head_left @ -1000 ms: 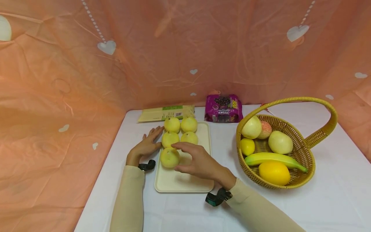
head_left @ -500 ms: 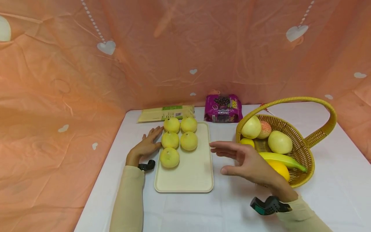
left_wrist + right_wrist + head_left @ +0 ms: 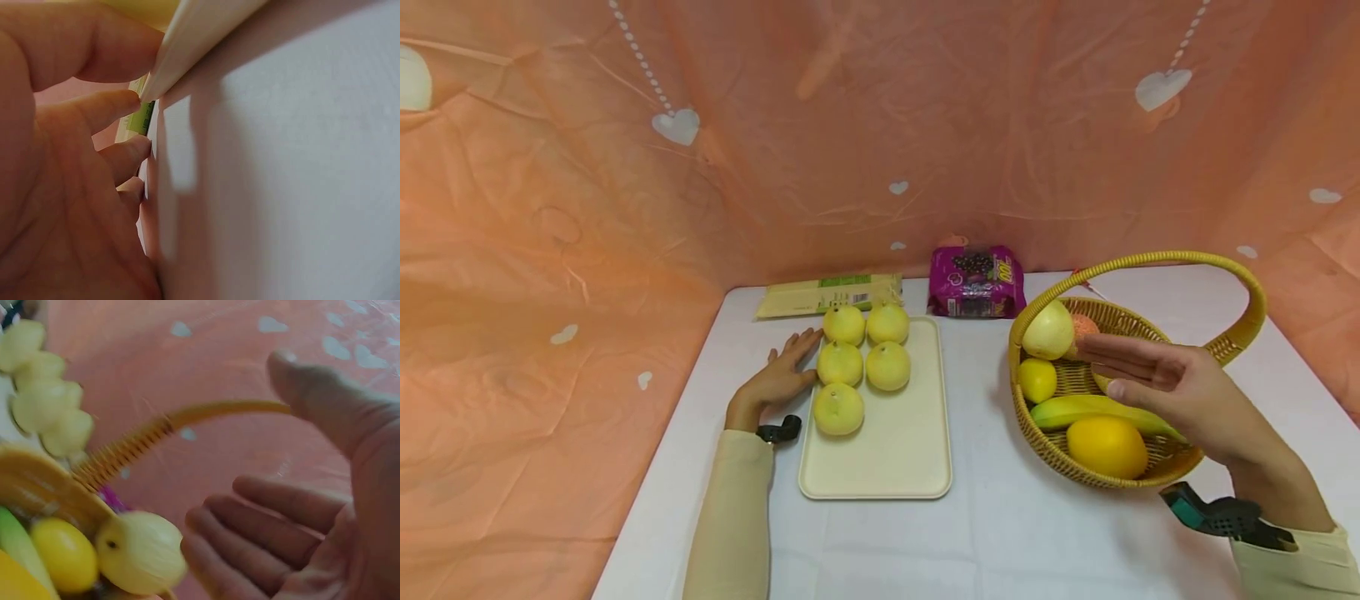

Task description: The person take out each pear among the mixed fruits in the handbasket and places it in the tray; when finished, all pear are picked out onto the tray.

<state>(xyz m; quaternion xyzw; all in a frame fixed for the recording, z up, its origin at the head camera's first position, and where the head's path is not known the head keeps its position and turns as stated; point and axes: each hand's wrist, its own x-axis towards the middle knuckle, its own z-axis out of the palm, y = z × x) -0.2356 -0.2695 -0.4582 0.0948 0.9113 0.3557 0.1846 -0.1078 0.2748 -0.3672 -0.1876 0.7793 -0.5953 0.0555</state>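
Note:
My left hand rests on the table against the left side of a cream tray, fingers loosely extended. In the left wrist view its thumb is at the tray's rim. Several round pale-yellow fruits, pear-like, fill the tray's left and upper part in two columns. My right hand is over the right part of a wicker basket, with nothing in it, thumb apart from straight fingers. Inside are a pale round fruit, a peach, a small yellow fruit, a banana and an orange-yellow fruit. The hand hides another pale fruit.
Behind the tray lies a flat beige packet, with a purple packet to its right. The basket's tall handle arches over its far side. A peach-coloured curtain hangs behind the white table.
My right hand has left the nearest fruit on the tray and moved right, over the basket, with its fingers spread straighter. The left hand and the tray fruits stay where they were.

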